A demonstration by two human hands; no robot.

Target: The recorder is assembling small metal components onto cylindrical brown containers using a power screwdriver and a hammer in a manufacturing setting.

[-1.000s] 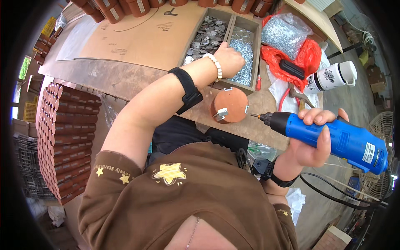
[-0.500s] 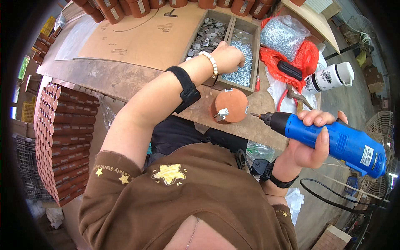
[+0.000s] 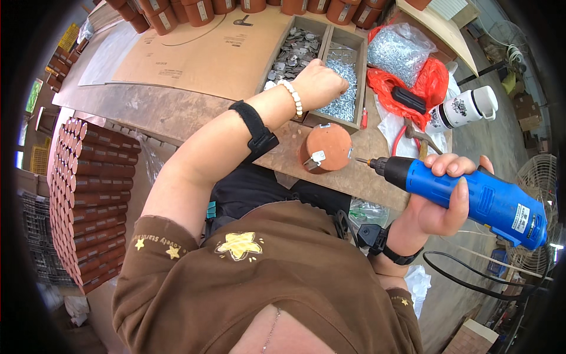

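Observation:
Over the wooden box (image 3: 359, 121) of silvery screws (image 3: 345, 105) is my left hand (image 3: 321, 85), its fingers curled together. Whatever they pinch is hidden behind the hand. My right hand (image 3: 445, 197) grips a blue electric screwdriver (image 3: 489, 197), fingers wrapped round its body. The screwdriver's bit points left, close to a terracotta-coloured round pot (image 3: 331, 146) but apart from it. That pot stands at the near table edge, with small metal clips (image 3: 318, 156) on its side. Beside the screws, another compartment holds flat grey metal clips (image 3: 300, 50).
A bag of screws (image 3: 401, 50), a red plastic bag (image 3: 436, 82), a black case (image 3: 408, 100), a hammer (image 3: 425, 138) and a white bottle (image 3: 463, 110) crowd the right. Brown pots (image 3: 197, 12) line the back. More pots are stacked (image 3: 100, 200) at left. Cardboard (image 3: 188, 53) covers the table.
My left hand has drawn back slightly from the screws, its fingers turning under. The right hand and screwdriver stay almost in place.

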